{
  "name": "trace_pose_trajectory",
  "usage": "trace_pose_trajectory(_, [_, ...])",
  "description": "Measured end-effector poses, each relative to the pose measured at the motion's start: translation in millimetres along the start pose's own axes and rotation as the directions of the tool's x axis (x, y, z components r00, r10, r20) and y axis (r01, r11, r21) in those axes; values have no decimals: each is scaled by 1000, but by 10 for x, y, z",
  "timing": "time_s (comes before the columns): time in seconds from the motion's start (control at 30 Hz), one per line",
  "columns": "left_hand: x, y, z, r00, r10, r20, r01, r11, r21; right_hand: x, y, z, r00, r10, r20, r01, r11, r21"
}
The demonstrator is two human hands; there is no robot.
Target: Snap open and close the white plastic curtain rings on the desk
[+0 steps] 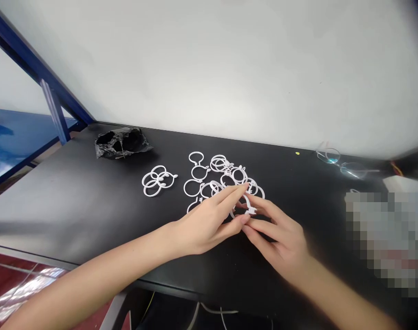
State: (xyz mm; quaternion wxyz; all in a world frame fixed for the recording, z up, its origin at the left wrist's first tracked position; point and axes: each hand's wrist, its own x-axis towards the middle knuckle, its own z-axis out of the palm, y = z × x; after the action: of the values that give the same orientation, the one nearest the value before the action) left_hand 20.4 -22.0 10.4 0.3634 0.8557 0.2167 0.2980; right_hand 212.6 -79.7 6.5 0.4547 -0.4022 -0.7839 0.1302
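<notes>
Behind everything you have a plain, pale grey wall [229, 68]; against it runs a long, smooth black counter [91, 206], with a dark blue metal frame [40, 68] at its left end; your left hand [209, 220] and your right hand [281, 238] meet fingertip to fingertip over the near side of a loose heap of white plastic rings [214, 184]; a crumpled black plastic bag [133, 142] lies to the left, near the back edge; a pair of clear-lensed eyeglasses [331, 160] rests at the right, near the wall; a small cluster of overlapping white plastic rings [160, 178] sits just left of the heap; one white plastic ring with a clasp [248, 202] is between your hands, partly hidden; your left grip is closed on it, your right grip closed on it by the clasp; a tiny yellow speck [297, 153] lies left of the eyeglasses.
</notes>
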Motion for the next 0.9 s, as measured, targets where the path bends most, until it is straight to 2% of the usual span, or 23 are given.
trace_pose_trajectory(0.17, [-3,15,-7,995,74,-63,-65,989,129,-55,22,-23,978,132,-164,-113,986,125])
trace_pose_trajectory(0.33, [14,-32,24,946,317,-70,-278,901,333,-62,-20,-7,983,99,-157,-85,992,95])
trace_pose_trajectory(0.4, [24,-34,25,927,366,-76,-315,875,367,-43,-50,-9,983,102,-155,-84,990,116])
trace_pose_trajectory(0.6, [27,41,18,947,317,-45,-288,905,314,-30,-111,-19,983,135,-122,-114,980,165])
trace_pose_trajectory(0.73, [53,18,-88,948,318,-13,-287,872,396,-52,-29,-23,979,186,-86,-164,963,215])
trace_pose_trajectory(0.8, [72,-32,-238,967,249,-48,-192,840,507,-39,63,-53,959,268,-94,-240,942,233])
trace_pose_trajectory(0.83, [76,-65,-337,977,182,-109,-90,820,565,-25,118,-78,941,317,-114,-288,933,216])
trace_pose_trajectory(0.87, [74,-101,-445,974,84,-209,62,791,609,-7,177,-107,923,358,-140,-333,926,176])
trace_pose_trajectory(0.9, [63,-140,-556,947,-27,-319,233,742,628,12,236,-139,909,384,-163,-370,922,112])
